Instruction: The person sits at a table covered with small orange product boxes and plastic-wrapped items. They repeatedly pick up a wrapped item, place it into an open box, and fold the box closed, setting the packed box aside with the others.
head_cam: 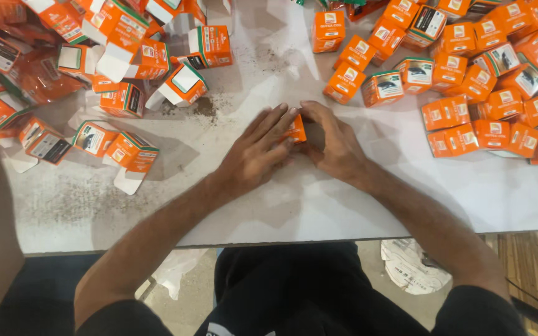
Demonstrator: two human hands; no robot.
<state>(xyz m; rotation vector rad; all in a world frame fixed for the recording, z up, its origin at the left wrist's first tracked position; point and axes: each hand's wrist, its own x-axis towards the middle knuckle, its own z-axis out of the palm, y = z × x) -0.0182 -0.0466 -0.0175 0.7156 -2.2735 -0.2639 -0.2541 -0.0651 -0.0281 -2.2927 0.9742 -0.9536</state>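
Observation:
A small orange carton [296, 129] sits on the white table [319, 199] at its middle, mostly covered by my two hands. My left hand [256, 151] lies flat against its left side with fingers stretched over it. My right hand [334, 142] cups it from the right and top. Only an orange corner of the carton shows between the hands.
Several closed orange cartons [468, 81] are heaped at the right and far right. Several open, unfolded orange cartons [113, 99] with white flaps lie at the left. Dark dust [203, 107] is scattered on the table. The table's front edge runs just above my lap.

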